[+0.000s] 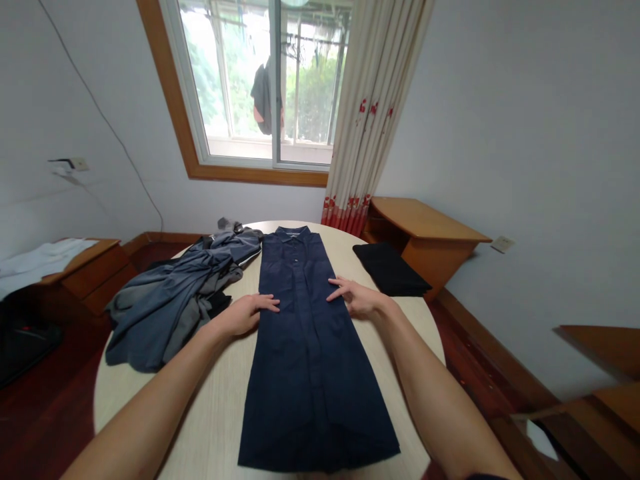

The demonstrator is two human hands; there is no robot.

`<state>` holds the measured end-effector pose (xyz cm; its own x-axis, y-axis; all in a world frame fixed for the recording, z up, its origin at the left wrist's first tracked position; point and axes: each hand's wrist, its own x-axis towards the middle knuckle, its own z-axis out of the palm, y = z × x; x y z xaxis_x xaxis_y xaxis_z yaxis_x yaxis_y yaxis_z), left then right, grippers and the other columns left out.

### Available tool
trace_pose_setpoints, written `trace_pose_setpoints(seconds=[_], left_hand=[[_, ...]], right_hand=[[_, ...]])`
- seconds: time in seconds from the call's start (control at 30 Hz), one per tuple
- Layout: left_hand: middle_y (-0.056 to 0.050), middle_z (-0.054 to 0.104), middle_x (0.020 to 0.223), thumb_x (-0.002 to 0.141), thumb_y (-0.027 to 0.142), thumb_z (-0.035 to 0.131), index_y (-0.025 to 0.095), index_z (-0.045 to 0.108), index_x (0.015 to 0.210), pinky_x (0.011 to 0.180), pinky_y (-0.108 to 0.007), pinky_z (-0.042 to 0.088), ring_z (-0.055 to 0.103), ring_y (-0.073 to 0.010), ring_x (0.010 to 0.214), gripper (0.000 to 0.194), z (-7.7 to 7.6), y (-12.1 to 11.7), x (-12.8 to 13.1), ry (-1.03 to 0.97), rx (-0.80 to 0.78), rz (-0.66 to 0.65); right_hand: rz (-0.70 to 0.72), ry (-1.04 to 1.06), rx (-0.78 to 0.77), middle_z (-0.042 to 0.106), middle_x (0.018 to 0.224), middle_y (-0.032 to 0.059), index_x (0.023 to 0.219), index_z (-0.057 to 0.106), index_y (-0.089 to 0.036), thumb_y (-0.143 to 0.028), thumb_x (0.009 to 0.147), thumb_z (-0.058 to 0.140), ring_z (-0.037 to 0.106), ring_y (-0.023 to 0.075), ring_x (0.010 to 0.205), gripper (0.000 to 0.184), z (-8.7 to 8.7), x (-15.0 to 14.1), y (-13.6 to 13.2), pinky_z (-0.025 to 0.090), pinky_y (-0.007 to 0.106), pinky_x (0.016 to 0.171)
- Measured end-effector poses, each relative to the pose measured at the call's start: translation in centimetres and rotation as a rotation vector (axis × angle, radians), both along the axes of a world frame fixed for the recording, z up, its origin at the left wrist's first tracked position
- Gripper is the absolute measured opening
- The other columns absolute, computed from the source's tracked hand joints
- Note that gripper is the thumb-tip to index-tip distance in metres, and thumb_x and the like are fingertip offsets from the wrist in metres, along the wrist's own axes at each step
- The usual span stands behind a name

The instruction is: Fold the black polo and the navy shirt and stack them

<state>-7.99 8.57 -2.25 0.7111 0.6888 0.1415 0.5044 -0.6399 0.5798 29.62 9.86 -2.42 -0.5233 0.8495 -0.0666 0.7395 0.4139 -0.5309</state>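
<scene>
A dark navy button-up shirt [300, 353] lies front side up on the round table [215, 413]. Its sides are folded in to make a long narrow strip, with the collar [293, 233] at the far end and the hem near me. My left hand [250, 312] rests at the shirt's left edge, fingers stretched out over the cloth. At the opposite edge, my right hand [357, 297] touches the fabric with fingers apart. Neither hand visibly grips the cloth, though the undersides of the fingers are hidden.
A loose heap of grey and blue-grey clothes [175, 300] lies on the table's left side. To the right is a neatly folded black garment [391, 269]. Beyond stand a wooden desk [425, 223] and a curtain [375, 100] beside the window.
</scene>
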Motion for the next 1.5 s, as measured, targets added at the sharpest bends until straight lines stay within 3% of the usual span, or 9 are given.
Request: trace_pose_setpoints(seconds=[0.13, 0.33, 0.43, 0.53, 0.63, 0.93, 1.13, 1.33, 1.5], left_hand=[[-0.002, 0.071, 0.125, 0.083, 0.027, 0.054, 0.026, 0.078, 0.108, 0.115, -0.044, 0.039, 0.057, -0.0236, 0.131, 0.035, 1.0, -0.4, -0.3, -0.026, -0.099, 0.022], [-0.004, 0.079, 0.096, 0.077, 0.032, 0.068, 0.022, 0.081, 0.090, 0.093, -0.037, 0.055, 0.073, -0.0262, 0.097, 0.021, 2.9, -1.2, -0.6, -0.133, -0.411, -0.083], [-0.005, 0.075, 0.076, 0.071, 0.041, 0.075, 0.016, 0.075, 0.080, 0.066, -0.030, 0.056, 0.070, -0.0207, 0.070, 0.026, 2.4, -0.6, -0.2, -0.407, -0.574, 0.147], [0.002, 0.062, 0.058, 0.068, 0.047, 0.075, 0.016, 0.063, 0.071, 0.044, -0.022, 0.039, 0.053, -0.0109, 0.045, 0.034, 1.4, 0.5, 0.2, -0.633, -0.693, 0.555], [0.004, 0.055, 0.052, 0.066, 0.050, 0.076, 0.017, 0.057, 0.067, 0.040, -0.019, 0.030, 0.044, -0.0076, 0.039, 0.038, 0.7, 1.1, 0.2, -0.597, -0.789, 0.690], [0.005, 0.049, 0.046, 0.052, 0.063, 0.085, 0.019, 0.044, 0.053, 0.047, -0.021, 0.033, 0.044, -0.0082, 0.044, 0.060, 2.3, -0.3, -0.8, -0.363, -0.706, 0.462], [-0.001, 0.063, 0.051, 0.053, 0.067, 0.083, 0.019, 0.049, 0.055, 0.050, -0.022, 0.036, 0.054, -0.0118, 0.049, 0.059, 4.4, -1.7, -2.7, -0.044, -0.775, 0.290], [-0.008, 0.071, 0.062, 0.043, 0.067, 0.087, 0.018, 0.052, 0.051, 0.053, -0.025, 0.043, 0.060, -0.0144, 0.052, 0.060, 4.0, -2.4, -3.2, 0.220, -0.918, 0.201], [-0.010, 0.071, 0.062, 0.055, 0.065, 0.083, 0.017, 0.061, 0.048, 0.054, -0.026, 0.045, 0.057, -0.0134, 0.049, 0.054, 3.5, -2.3, -2.7, 0.302, -0.882, 0.207]], right_hand=[[0.127, 0.073, -0.067, 0.063, 0.138, 0.0058, 0.086, 0.082, -0.026, -0.012, 0.062, 0.068, 0.037, 0.0341, 0.146, 0.031, 1.7, -1.5, -0.9, 0.019, 0.056, 0.121], [0.264, 0.389, -0.442, 0.077, 0.097, 0.0067, 0.077, 0.078, -0.019, -0.028, 0.064, 0.078, 0.069, 0.0268, 0.104, 0.016, 3.5, -2.7, -2.4, 0.051, 0.041, 0.098], [-0.028, 0.634, -0.469, 0.073, 0.074, 0.0037, 0.072, 0.070, -0.016, -0.033, 0.068, 0.080, 0.068, 0.0174, 0.068, 0.020, 2.5, -3.3, -2.1, 0.056, 0.028, 0.067], [-0.496, 0.773, -0.403, 0.057, 0.049, -0.0018, 0.062, 0.058, -0.017, -0.037, 0.080, 0.074, 0.050, 0.0092, 0.042, 0.031, 0.7, -3.9, -1.1, 0.040, 0.019, 0.041], [-0.628, 0.721, -0.501, 0.051, 0.044, -0.0025, 0.061, 0.054, -0.017, -0.040, 0.085, 0.072, 0.043, 0.0077, 0.036, 0.038, -0.5, -4.1, -0.6, 0.031, 0.018, 0.034], [-0.534, 0.694, -0.568, 0.050, 0.044, -0.0035, 0.064, 0.055, -0.016, -0.037, 0.084, 0.077, 0.043, 0.0069, 0.037, 0.036, 0.6, -3.3, -1.3, 0.034, 0.018, 0.037], [-0.287, 0.460, -0.685, 0.063, 0.050, 0.0017, 0.066, 0.061, -0.013, -0.048, 0.080, 0.079, 0.057, 0.0087, 0.044, 0.041, 2.3, -2.2, -1.8, 0.046, 0.017, 0.045], [-0.170, 0.175, -0.853, 0.073, 0.063, 0.0098, 0.065, 0.066, -0.011, -0.060, 0.070, 0.082, 0.068, 0.0123, 0.057, 0.052, 2.8, -2.0, -2.5, 0.052, 0.017, 0.054], [-0.125, 0.080, -0.915, 0.073, 0.063, 0.0105, 0.065, 0.069, -0.009, -0.063, 0.064, 0.084, 0.069, 0.0123, 0.058, 0.056, 3.1, -2.8, -2.9, 0.052, 0.015, 0.054]])
